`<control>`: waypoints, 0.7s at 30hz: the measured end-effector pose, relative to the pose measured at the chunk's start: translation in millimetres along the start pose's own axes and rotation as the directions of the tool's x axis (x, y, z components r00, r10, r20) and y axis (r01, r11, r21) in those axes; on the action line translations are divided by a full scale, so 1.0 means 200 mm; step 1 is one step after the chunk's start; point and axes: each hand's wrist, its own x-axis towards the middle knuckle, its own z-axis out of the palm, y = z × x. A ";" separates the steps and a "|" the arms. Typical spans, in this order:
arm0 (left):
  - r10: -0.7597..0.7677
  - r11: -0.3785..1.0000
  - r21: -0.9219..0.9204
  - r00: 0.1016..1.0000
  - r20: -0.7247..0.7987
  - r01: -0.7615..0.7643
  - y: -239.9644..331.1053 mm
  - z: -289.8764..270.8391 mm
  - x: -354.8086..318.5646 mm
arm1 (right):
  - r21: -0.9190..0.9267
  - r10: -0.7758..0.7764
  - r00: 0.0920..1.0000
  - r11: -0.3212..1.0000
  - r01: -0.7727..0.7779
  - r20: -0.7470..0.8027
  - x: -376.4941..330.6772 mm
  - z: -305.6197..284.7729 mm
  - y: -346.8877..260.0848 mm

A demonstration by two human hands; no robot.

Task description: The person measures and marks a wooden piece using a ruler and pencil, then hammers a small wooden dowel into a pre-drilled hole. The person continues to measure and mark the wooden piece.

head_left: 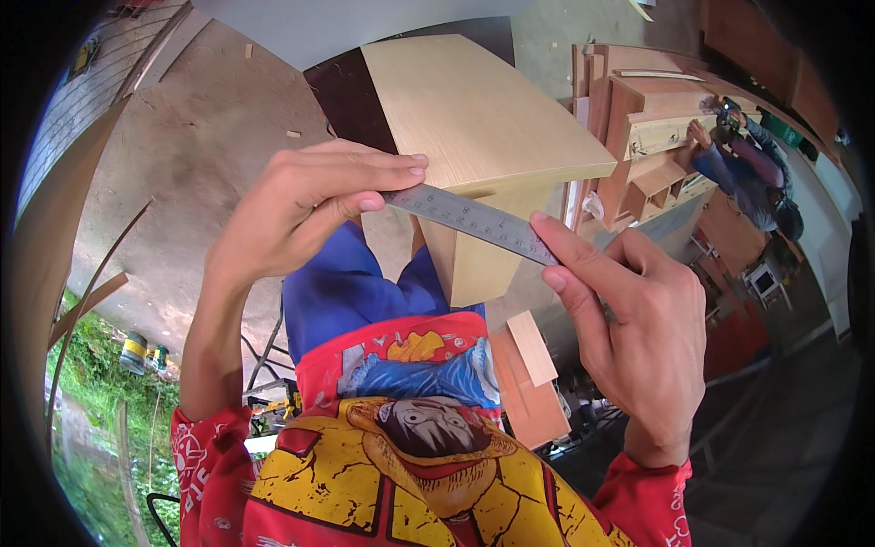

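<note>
A steel ruler (469,219) is held up between my two hands, slanting down from left to right. My left hand (314,205) pinches its left end between thumb and fingers. At the other end, the thumb and forefinger of my right hand (633,314) close on the ruler. Behind and beyond it stands a pale wooden piece (483,109) with a flat top and a panel (488,246) beneath. Whether the ruler touches the wood, I cannot tell.
To the right, a person (747,164) works with a tool at a stack of wooden boards and boxes (638,137). A white panel (365,18) lies at the far edge. Small wood offcuts (293,134) dot the concrete floor (210,118). Brown boards (530,401) lie near my right side.
</note>
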 end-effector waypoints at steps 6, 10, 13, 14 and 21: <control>-0.040 0.999 -0.008 0.999 -0.028 0.040 -0.02 0.00 -0.01 | 0.020 -0.049 0.999 0.999 0.049 -0.014 0.04 0.05 0.05; -0.041 0.998 0.038 0.998 -0.041 0.043 -0.02 -0.01 -0.02 | 0.037 -0.091 0.996 0.995 0.091 -0.003 0.09 0.07 0.09; -0.091 0.995 0.047 0.996 0.018 0.090 0.03 -0.01 -0.03 | 0.043 -0.072 0.997 0.996 0.072 -0.012 0.04 0.04 0.07; -0.079 0.995 0.054 0.997 0.005 0.079 0.02 -0.02 -0.02 | 0.041 -0.086 0.996 0.995 0.087 -0.019 0.06 0.05 0.09; -0.112 0.990 0.088 0.994 -0.002 0.112 -0.02 -0.03 0.00 | 0.068 -0.153 0.988 0.986 0.155 -0.037 0.16 0.12 0.18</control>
